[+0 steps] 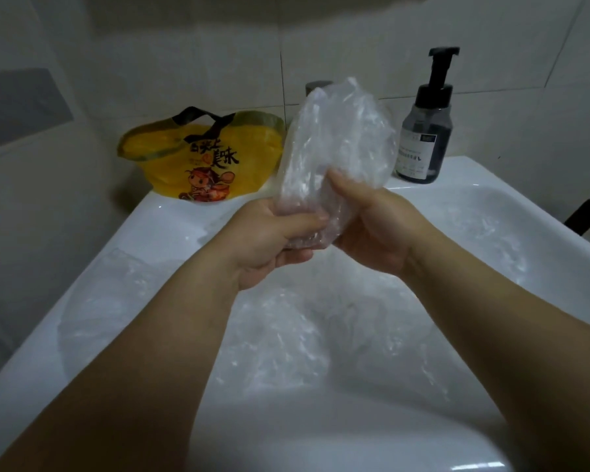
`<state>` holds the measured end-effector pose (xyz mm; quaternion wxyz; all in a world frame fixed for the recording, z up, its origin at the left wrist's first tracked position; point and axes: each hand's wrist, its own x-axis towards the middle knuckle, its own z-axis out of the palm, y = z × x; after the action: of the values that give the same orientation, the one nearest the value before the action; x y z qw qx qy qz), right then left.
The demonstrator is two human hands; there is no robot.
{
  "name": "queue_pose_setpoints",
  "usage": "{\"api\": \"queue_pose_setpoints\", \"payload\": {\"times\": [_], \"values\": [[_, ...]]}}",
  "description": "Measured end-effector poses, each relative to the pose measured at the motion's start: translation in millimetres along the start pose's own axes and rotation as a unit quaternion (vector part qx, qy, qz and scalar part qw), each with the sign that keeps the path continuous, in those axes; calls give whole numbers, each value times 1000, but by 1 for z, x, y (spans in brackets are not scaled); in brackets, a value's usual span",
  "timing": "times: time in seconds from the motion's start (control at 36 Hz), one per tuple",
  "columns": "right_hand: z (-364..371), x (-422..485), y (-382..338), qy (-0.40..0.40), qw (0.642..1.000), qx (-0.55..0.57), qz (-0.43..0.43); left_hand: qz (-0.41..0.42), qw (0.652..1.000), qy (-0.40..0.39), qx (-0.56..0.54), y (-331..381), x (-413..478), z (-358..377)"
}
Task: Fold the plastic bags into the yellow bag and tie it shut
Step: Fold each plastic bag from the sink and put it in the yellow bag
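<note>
White sink (355, 437) — near rim at 6 o'clock; loose clear bags (286, 335) crumpled across the basin, reaching the side rims at 9 and 3 o'clock. Centre: left hand (269, 243) and right hand (378, 229), both clenched round the lower end of a folded clear bag (341, 137), held upright. Back ledge: yellow bag (198, 155) at 11 o'clock, mouth open; pump bottle (426, 137) at 1 o'clock — tiled wall behind.

- carrier bag (201, 158): on the sink's (157, 233) back ledge, left end.
- pump bottle (426, 131): on the sink's back ledge, right end.
- crumpled bag (338, 141): above the sink's middle, before the ledge.
- loose bags (286, 335): in the sink's basin.
</note>
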<state>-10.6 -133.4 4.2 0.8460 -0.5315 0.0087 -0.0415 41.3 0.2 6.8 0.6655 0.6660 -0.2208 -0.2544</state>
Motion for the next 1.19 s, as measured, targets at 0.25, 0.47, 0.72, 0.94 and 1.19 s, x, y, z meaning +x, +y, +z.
{"api": "queue_pose_setpoints", "payload": {"times": [0.25,0.47,0.72,0.94,1.19], "values": [[3,-3,1,-54,995,-46,69,-19,999,-38,21,2,-6,-2],[-21,-7,-32,32,999,36,-3,-81,992,-61,76,1,-7,-5],[-10,-11,-15,-27,994,-86,57,-68,997,-5,27,-4,-2,-3],[-7,-8,-11,21,984,-174,32,-60,997,-53,-3,1,1,-11],[-1,-16,-6,-27,956,-263,130,-74,981,-99,-150,3,3,-13]]}}
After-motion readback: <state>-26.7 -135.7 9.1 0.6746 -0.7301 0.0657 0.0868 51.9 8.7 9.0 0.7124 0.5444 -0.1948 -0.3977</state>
